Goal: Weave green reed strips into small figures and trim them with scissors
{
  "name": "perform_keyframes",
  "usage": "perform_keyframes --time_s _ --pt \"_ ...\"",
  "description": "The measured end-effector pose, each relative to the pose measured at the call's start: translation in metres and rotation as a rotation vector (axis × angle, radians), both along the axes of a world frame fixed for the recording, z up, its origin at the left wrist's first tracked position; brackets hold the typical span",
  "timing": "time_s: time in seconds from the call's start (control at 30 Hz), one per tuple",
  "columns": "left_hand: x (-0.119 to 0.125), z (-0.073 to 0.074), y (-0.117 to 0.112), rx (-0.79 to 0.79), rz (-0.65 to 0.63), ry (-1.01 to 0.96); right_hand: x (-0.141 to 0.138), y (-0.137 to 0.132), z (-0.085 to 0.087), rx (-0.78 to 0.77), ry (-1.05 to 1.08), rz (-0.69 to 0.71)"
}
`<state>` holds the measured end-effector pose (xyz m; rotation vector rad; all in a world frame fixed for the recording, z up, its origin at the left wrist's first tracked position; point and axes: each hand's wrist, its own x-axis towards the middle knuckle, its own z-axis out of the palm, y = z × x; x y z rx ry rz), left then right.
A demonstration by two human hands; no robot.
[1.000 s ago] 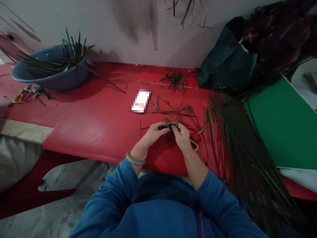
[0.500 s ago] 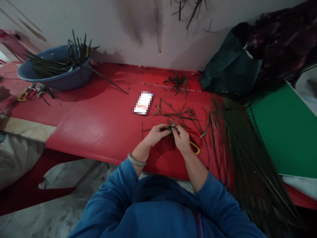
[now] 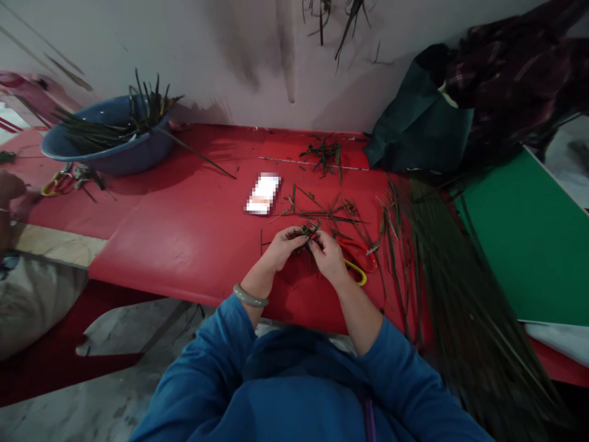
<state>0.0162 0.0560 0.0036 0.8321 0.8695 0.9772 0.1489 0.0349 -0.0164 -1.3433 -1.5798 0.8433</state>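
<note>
Between my two hands is a small piece of knotted or woven green leaf strips (image 3: 307, 231), its exact shape partly covered by fingers. My left hand (image 3: 284, 248) pinches it from the left side, thumb and fingers closed. From the right, my right hand (image 3: 329, 255) grips the same piece with thumb and fingertips. Scissors with red and yellow handles (image 3: 357, 271) lie on the red tabletop (image 3: 175, 239) just beside and partly behind my right hand. Loose leaf strips and scraps (image 3: 334, 212) are scattered beyond my fingers.
A phone (image 3: 263, 193) lies beyond my left hand. At the left stands a blue basin (image 3: 124, 161) of leaf strips, with another person's hand (image 3: 10, 187) near other scissors (image 3: 56, 184). Long leaves (image 3: 460, 294) and a green board (image 3: 529, 245) are at right; dark cloth (image 3: 423, 123) lies behind.
My hands have shifted slightly left with the leaf piece, and more of its strip ends show above my fingers. The other person's hand at the left shows more clearly. The view has tilted slightly.
</note>
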Motion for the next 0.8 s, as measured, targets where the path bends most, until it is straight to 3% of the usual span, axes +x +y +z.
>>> perform_keyframes --time_s 0.6,0.8 --pt "-0.0003 0.0022 -0.0019 0.022 0.019 0.031 -0.0008 0.0022 -0.0062 0.029 0.011 -0.013" --pt "-0.0016 -0.0030 -0.0016 0.021 0.019 0.038 -0.0010 0.0002 -0.0032 0.045 -0.014 -0.019"
